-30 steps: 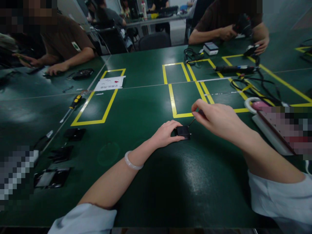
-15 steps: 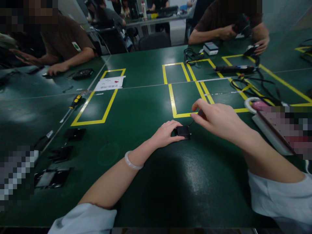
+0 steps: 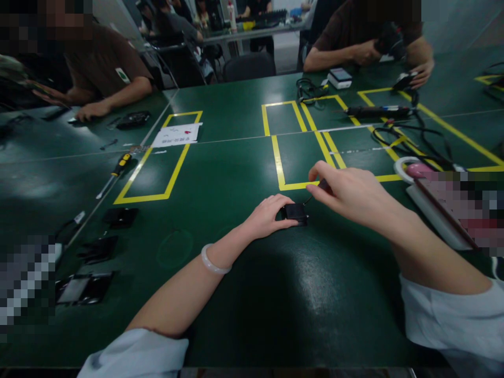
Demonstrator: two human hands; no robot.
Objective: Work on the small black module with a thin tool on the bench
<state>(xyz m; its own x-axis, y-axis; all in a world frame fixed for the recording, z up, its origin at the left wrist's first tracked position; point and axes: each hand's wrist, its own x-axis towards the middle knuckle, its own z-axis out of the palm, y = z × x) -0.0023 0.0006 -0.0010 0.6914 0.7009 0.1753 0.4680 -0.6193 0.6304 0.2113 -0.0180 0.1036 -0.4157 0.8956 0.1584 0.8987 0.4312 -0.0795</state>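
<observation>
My left hand (image 3: 271, 216) is closed round a small black box-shaped part (image 3: 296, 212) resting on the table; thumb and fingers grip its left end. Small bright screws stick out at the part's right side. In my right hand (image 3: 342, 186) is a small black screwdriver (image 3: 323, 184), pinched between thumb and fingers. Its thin shaft slants down to the upper right corner of the part, where the tip appears to touch. The palm hides most of the handle.
A yellow-black screwdriver (image 3: 121, 165) and several black parts (image 3: 92, 249) lie to the left. Yellow tape outlines and a paper label (image 3: 177, 135) mark the green table. Cables (image 3: 417, 142) and a black pen-like tool (image 3: 378, 112) lie at right. Two people sit opposite.
Almost nothing differs. The fingers of my right hand have shifted very slightly on the screwdriver; my left hand and the black part stay in place.
</observation>
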